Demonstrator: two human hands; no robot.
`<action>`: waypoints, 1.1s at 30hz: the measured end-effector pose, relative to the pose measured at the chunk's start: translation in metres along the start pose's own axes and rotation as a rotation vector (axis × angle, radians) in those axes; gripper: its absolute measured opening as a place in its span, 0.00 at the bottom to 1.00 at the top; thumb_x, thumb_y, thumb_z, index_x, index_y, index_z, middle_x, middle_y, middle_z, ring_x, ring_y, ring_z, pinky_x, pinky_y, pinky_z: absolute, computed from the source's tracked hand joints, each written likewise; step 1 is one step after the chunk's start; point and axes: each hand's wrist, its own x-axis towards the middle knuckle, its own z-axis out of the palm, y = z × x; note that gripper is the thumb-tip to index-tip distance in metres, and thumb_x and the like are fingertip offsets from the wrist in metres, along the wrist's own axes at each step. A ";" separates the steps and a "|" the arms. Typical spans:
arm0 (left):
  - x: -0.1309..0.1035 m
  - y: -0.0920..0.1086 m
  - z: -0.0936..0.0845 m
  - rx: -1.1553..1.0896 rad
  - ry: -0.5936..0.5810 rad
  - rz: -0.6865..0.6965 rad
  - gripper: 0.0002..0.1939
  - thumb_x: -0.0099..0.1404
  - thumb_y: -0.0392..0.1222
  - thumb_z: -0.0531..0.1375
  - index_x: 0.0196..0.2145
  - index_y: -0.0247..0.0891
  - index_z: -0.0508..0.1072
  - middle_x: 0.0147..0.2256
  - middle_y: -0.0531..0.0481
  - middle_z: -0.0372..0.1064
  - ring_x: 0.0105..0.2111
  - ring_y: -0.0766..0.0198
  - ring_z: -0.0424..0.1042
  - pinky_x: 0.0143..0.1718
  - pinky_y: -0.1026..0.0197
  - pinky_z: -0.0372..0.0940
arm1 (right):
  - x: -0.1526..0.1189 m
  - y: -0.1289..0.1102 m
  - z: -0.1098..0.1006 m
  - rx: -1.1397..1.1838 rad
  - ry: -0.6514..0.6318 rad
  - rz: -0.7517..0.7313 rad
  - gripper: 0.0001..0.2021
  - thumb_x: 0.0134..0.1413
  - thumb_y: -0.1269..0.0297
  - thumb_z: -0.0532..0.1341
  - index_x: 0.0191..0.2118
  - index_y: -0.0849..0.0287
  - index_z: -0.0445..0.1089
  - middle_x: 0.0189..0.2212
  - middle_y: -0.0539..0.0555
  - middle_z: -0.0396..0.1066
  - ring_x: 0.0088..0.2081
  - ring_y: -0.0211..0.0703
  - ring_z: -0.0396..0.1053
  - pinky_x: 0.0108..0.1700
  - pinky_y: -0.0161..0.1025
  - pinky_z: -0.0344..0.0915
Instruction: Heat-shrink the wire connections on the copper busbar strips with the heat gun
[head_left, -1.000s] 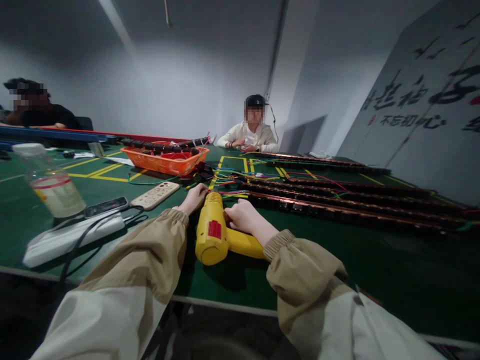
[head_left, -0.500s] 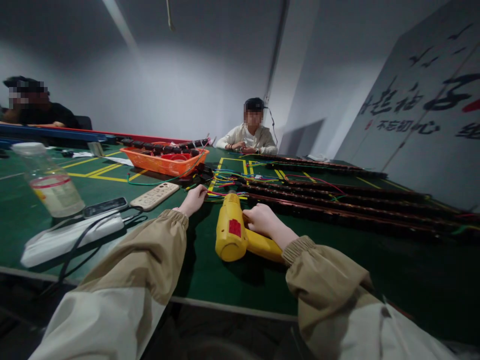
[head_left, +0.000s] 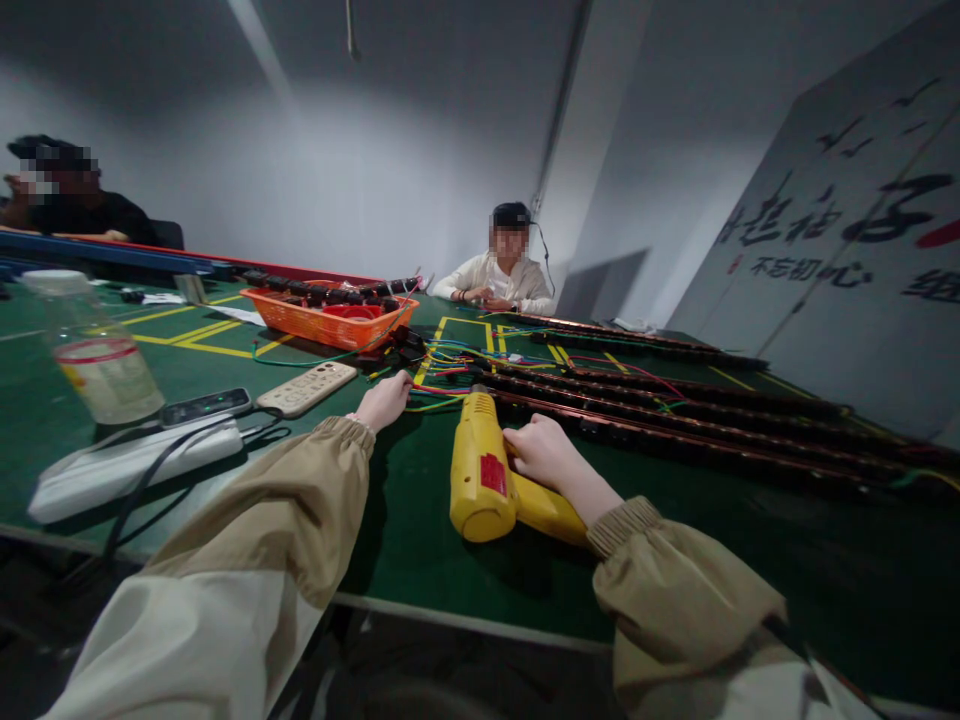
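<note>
A yellow heat gun [head_left: 484, 475] with a red label lies in the grip of my right hand [head_left: 541, 450], its nozzle pointing away from me. My right fingers wrap round the handle. Left of the nozzle, my left hand [head_left: 384, 402] is closed at the ends of several coloured wires [head_left: 444, 388], pinching a red one. The wires run out of long dark bars [head_left: 675, 430] with copper strips, lying side by side across the right half of the table. Which other wires my left fingers hold is hidden.
On the green table [head_left: 405, 540] stand a plastic bottle [head_left: 109, 370], a white power strip [head_left: 142, 465], a phone [head_left: 206, 407] and a beige phone case [head_left: 307, 388]. Behind them is an orange basket [head_left: 330, 325] with dark parts. Two people [head_left: 499, 275] sit across the table.
My right hand has drawn the heat gun to the right and slightly towards me, off the wires. My left hand stays at the wire ends. The view has shifted slightly.
</note>
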 end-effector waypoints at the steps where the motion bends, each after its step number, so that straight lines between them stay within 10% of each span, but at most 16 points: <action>1: 0.000 0.000 0.000 0.007 0.003 0.000 0.12 0.67 0.41 0.45 0.42 0.42 0.66 0.36 0.46 0.72 0.35 0.58 0.71 0.32 0.61 0.60 | 0.003 -0.003 -0.002 0.002 0.004 -0.012 0.14 0.59 0.57 0.56 0.44 0.63 0.67 0.40 0.54 0.69 0.41 0.40 0.68 0.46 0.46 0.65; 13: -0.002 0.003 -0.006 -0.039 -0.025 -0.001 0.13 0.66 0.44 0.49 0.44 0.40 0.68 0.39 0.45 0.73 0.38 0.59 0.71 0.34 0.63 0.61 | 0.051 -0.053 -0.019 0.045 0.079 -0.140 0.15 0.59 0.56 0.57 0.45 0.63 0.66 0.42 0.55 0.68 0.43 0.41 0.68 0.48 0.47 0.65; 33: 0.001 -0.001 0.000 -0.091 0.049 0.034 0.11 0.66 0.41 0.49 0.40 0.39 0.69 0.37 0.44 0.72 0.38 0.59 0.71 0.36 0.61 0.62 | 0.046 -0.040 -0.010 0.067 0.039 -0.092 0.15 0.59 0.57 0.57 0.46 0.62 0.66 0.43 0.55 0.68 0.43 0.41 0.67 0.47 0.47 0.65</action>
